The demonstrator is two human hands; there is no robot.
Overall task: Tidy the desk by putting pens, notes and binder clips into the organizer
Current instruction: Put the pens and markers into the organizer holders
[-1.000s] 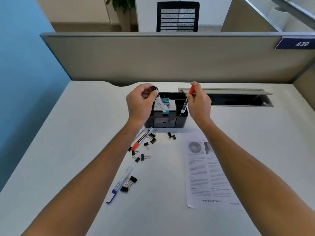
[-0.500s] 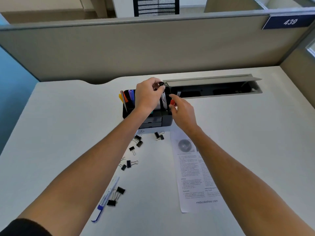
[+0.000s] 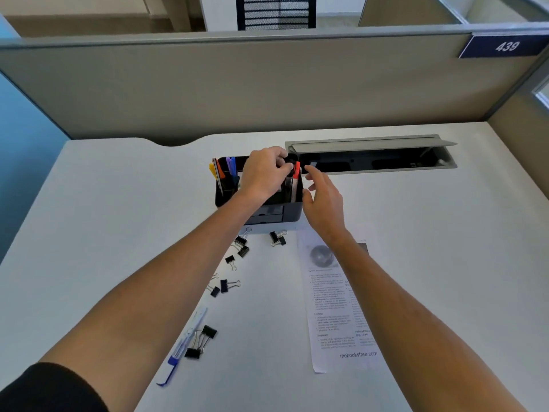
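Cubicle walls close off the far edge of your white counter (image 3: 118, 221), and the organizer (image 3: 292, 208) sits near the middle of it with both hands over its right-hand slot. Your left hand (image 3: 263, 175) has its fingers (image 3: 285, 168) pinched on a black-capped pen (image 3: 291, 158), upright with its barrel hidden below them in the slot. Your right hand (image 3: 322, 200) is spread, holding nothing, its fingers (image 3: 310, 171) just right of the red-capped pen (image 3: 296, 173), which stands in the same slot, apart from them. Loose work lies toward you: binder clips (image 3: 242, 248) are scattered just behind your left wrist, the paper note (image 3: 335, 298) runs under your right forearm with its long side pointing away from you, and a blue pen (image 3: 182, 346) lies beside your left forearm, long axis slanting toward the organizer, two clips (image 3: 202, 341) touching it. Your free right hand looks readiest for the note; the clips and blue pen favour your left.
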